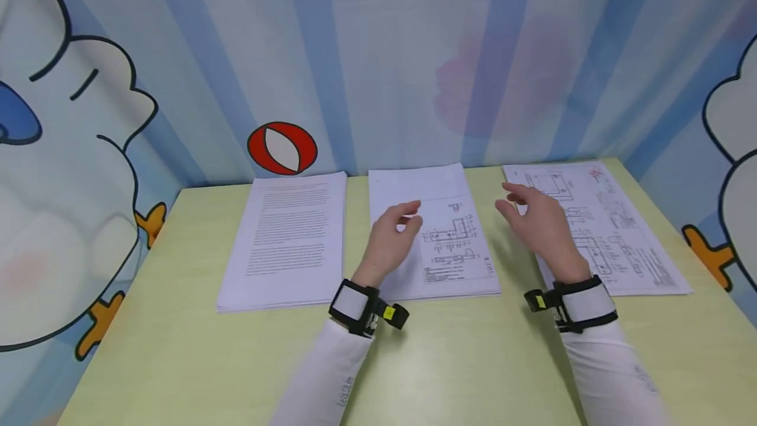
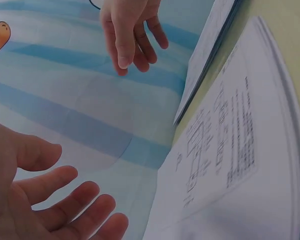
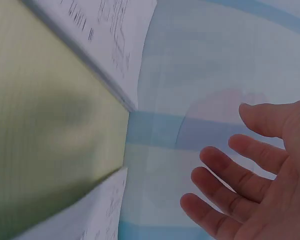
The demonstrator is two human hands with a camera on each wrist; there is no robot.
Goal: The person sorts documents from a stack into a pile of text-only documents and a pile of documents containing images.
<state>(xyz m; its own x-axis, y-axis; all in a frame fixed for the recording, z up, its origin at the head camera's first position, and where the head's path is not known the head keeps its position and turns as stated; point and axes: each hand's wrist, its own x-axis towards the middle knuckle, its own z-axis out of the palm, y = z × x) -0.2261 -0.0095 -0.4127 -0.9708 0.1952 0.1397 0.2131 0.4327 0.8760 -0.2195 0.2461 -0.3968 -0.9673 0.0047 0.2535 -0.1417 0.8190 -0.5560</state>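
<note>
Three stacks of paper lie side by side on a pale yellow-green table. Above the middle stack (image 1: pixel 416 183), printed with technical drawings, hovers my left hand (image 1: pixel 390 238); its fingers are relaxed and nothing is in them. My right hand (image 1: pixel 544 229) is raised over the left edge of the right stack (image 1: pixel 627 242), also covered with drawings, and holds nothing. In the right wrist view, the fingers (image 3: pixel 230 192) are spread and loosely bent, apart from the paper. The left wrist view shows both hands off the sheets.
A left stack (image 1: pixel 290 242) of text pages lies at the table's far left side. Behind the table (image 1: pixel 195 347) hangs a blue striped cloth backdrop (image 1: pixel 390 71) with cartoon figures, close to the stacks' back edges. Each wrist wears a strapped camera (image 1: pixel 395 314).
</note>
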